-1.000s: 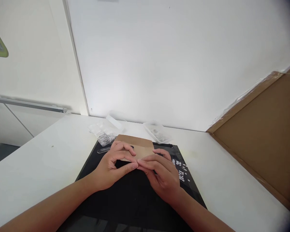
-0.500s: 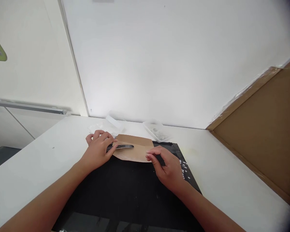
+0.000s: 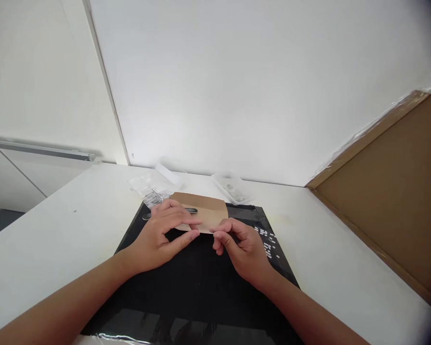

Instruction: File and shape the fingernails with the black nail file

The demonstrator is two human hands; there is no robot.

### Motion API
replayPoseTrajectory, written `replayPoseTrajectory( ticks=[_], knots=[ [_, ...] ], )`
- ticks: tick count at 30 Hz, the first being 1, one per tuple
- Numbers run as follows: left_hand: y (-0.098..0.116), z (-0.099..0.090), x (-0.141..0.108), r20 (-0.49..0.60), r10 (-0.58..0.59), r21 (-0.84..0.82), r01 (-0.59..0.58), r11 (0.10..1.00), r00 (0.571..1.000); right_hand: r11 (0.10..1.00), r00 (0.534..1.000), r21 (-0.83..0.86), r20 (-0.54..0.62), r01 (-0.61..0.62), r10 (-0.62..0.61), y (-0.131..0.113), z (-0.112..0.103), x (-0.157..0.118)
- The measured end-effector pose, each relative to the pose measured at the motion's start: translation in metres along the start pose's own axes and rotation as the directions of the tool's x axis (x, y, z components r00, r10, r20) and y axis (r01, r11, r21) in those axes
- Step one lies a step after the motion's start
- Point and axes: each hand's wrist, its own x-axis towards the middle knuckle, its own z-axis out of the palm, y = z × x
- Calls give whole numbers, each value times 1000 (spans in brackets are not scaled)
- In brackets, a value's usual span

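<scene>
A brown piece of card with a folded-looking far flap lies at the far part of a black mat. Across its left side is a slim, dark, curved strip with rounded ends, like a nail file, partly hidden behind my left hand. That hand's fingers are stretched out, and its fingertips and thumb are at the card's near edge. My right hand is closed in a pinch at the card's near right corner. Something tiny and dark shows at its fingertips, too small to name.
Small white pieces are scattered on the mat's right side. Behind the card are a clear plastic tray and crumpled clear packaging. A white wall rises behind the white table; brown cardboard stands at right.
My left hand has let go of the dark strip and moved right and nearer, to the card's near edge. My right hand has shifted slightly left, still pinched. The view has tilted slightly.
</scene>
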Motion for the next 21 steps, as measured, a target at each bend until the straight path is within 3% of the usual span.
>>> replayPoseTrajectory(
  ticks=[7,14,21],
  knots=[
    [7,9,-1,63,22,-281,-3,960,998,994,992,105,124,-40,26,-7,4,-5],
    [6,10,0,56,30,-291,-12,957,998,994,979,93,198,-63,43,-3,2,-7],
    [6,12,0,43,47,-284,-33,958,998,999,985,13,162,53,-54,-3,1,-6]
  ],
)
